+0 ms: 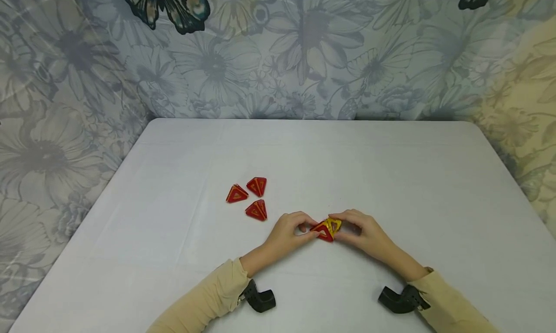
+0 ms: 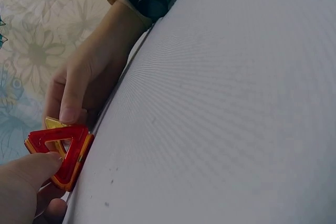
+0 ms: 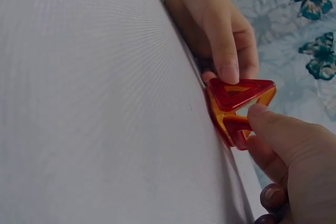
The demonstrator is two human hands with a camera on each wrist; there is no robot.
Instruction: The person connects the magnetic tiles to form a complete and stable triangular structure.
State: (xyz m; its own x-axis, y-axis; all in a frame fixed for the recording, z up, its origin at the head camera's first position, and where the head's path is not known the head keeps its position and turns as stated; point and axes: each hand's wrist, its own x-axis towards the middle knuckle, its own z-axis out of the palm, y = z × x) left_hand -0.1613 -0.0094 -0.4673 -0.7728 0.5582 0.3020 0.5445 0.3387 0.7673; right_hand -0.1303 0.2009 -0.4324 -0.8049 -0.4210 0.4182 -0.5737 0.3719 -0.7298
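My left hand [image 1: 288,231] pinches a red triangular magnetic tile [image 1: 323,225] between thumb and fingers. From the other side my right hand [image 1: 365,234] pinches a yellow triangular tile [image 1: 338,222], which meets the red one at an edge. Together the tiles form a small, partly open pyramid low over the table. In the left wrist view the red tile [image 2: 39,139] has an open middle, and my left thumb lies on it. The right wrist view shows a red face [image 3: 257,86] on the left hand's side, with orange edges below and my right thumb near the gap.
Three small red pyramids of the same kind, a left one [image 1: 236,193], a back one [image 1: 257,186] and a front one [image 1: 257,210], sit beyond and left of my hands. A white cloth covers the table [image 1: 369,169]. Flower-patterned fabric [image 1: 312,48] hangs behind it.
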